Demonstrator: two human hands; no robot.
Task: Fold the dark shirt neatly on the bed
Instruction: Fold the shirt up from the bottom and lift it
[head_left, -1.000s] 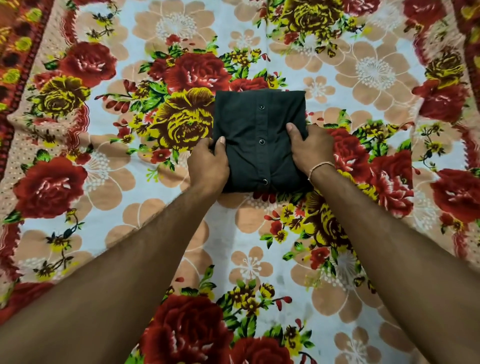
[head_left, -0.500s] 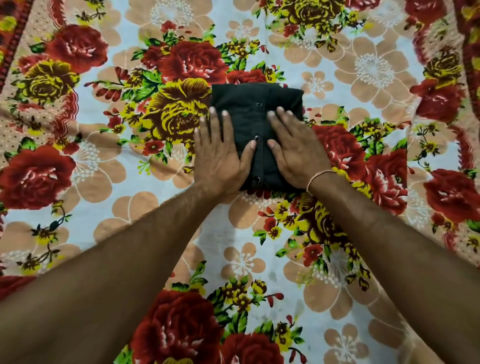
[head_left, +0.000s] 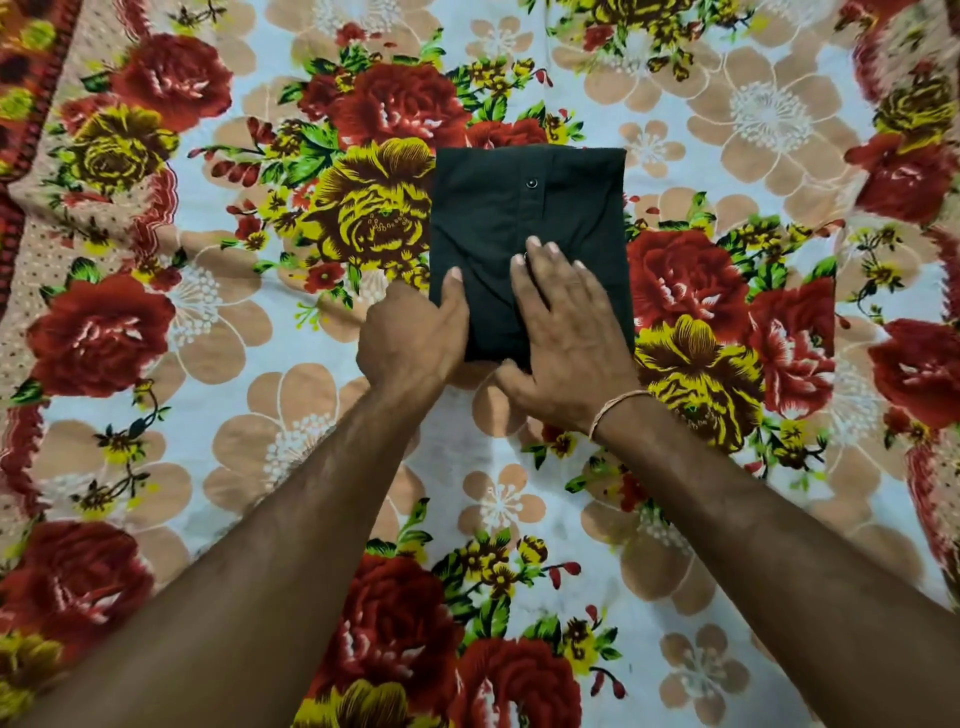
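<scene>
The dark shirt (head_left: 483, 208) lies folded into a compact rectangle on the flowered bed sheet (head_left: 249, 457), with its button placket facing up. My left hand (head_left: 415, 338) is at the shirt's near-left edge. Its thumb lies on top of the fabric and its fingers curl out of sight at the edge. My right hand (head_left: 566, 332) lies flat on the near half of the shirt, fingers straight and spread, pressing the cloth down. A thin thread band circles my right wrist.
The sheet, with large red and yellow roses on a pale ground, fills the whole view. A dark red patterned border (head_left: 21, 156) runs along the far left. No other objects lie on the bed.
A second ago both hands gripped the shirt's sides, then both pressed flat on top. Now my left hand has dropped back to the near-left edge, and my right hand stays flat nearer the middle.
</scene>
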